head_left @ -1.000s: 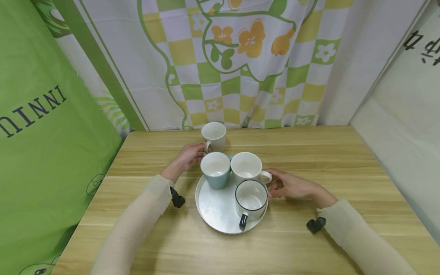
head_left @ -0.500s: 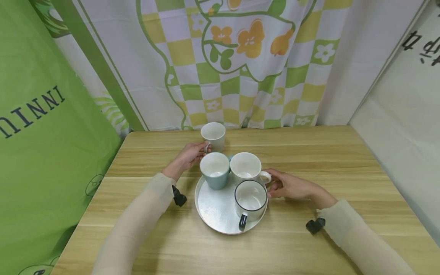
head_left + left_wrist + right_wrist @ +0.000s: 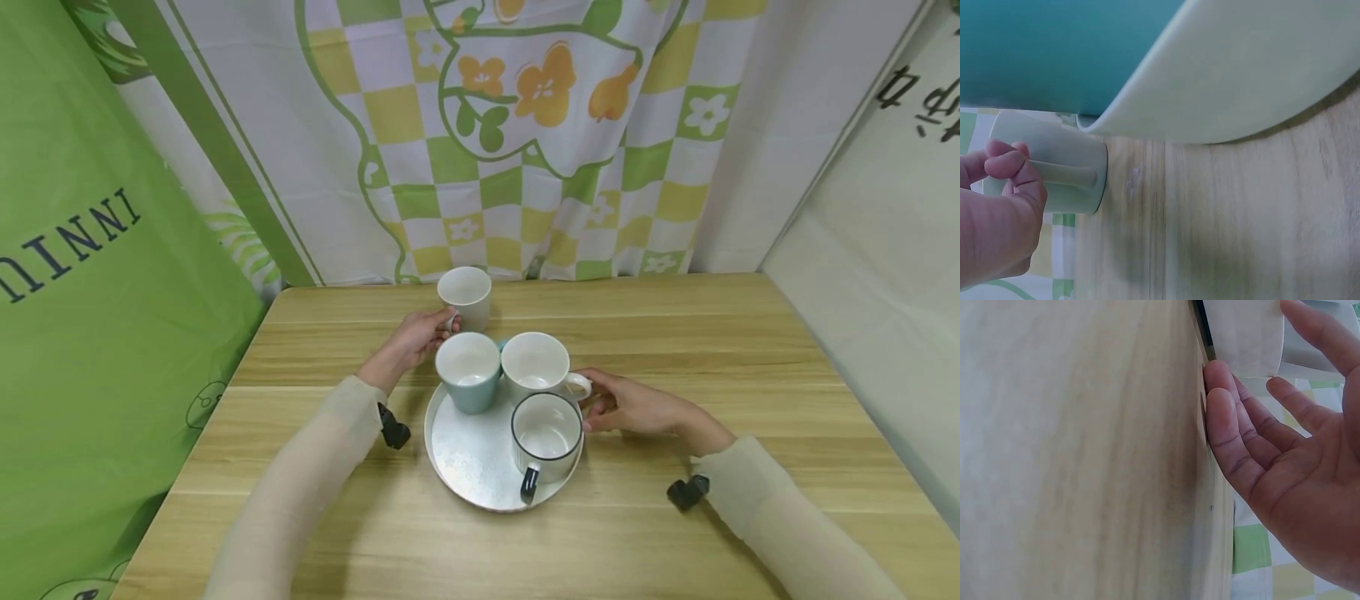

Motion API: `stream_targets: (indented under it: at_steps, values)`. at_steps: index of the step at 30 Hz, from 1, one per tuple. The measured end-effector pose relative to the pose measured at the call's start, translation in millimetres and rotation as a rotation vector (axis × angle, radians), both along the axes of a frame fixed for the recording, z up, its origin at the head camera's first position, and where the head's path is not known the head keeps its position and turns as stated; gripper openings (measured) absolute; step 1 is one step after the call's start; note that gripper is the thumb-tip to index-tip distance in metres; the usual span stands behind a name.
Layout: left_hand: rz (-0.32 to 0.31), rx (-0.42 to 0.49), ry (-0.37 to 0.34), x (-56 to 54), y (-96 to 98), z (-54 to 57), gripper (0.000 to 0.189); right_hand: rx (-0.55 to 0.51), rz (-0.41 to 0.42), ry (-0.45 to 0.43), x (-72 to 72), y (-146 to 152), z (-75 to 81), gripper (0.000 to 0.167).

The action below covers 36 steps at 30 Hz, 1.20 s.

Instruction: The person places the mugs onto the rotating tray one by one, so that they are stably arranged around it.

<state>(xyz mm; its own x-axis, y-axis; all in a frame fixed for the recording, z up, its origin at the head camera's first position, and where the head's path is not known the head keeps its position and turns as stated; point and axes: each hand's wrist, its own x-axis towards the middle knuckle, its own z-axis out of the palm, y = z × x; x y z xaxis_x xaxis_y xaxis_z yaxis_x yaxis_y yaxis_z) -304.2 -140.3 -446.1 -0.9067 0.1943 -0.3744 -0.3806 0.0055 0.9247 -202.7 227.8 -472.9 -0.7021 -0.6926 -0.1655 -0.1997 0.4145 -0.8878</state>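
Observation:
At the back of the table, a pale grey-white mug [image 3: 474,315] stands upright behind the round silver tray [image 3: 468,467]. My left hand [image 3: 415,337] pinches its handle [image 3: 1066,174] between thumb and fingers. The tray carries a light blue mug [image 3: 472,396], a white mug [image 3: 536,367] with its handle to the right, and a white mug with a black rim and black handle [image 3: 547,429]. Beside the tray's right edge lies my right hand [image 3: 637,404], fingers loosely bent and palm showing in the right wrist view, fingertips right at the tray's edge and the mugs.
Wood-grain table [image 3: 660,533] surface extends on both sides of the tray and in front of it. A checked curtain [image 3: 540,208] hangs along the back edge, a green cloth [image 3: 112,333] at the left, and a white cloth [image 3: 877,267] at the right.
My left thumb and fingers have closed further onto the handle of the back mug. The tray, its mugs and my right hand stay put.

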Motion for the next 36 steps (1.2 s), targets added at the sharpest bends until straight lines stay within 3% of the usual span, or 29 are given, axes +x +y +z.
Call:
stream_targets:
  at_steps: [17,36]
  values:
    - [-0.046,0.006,0.057,2.7,-2.0,-6.0,0.026,-0.003,0.007,0.006,-0.3,0,0.0,0.073]
    - [-0.038,0.082,0.075,5.6,-11.8,-7.2,0.023,0.002,0.002,0.002,-1.0,0,-0.6,0.074]
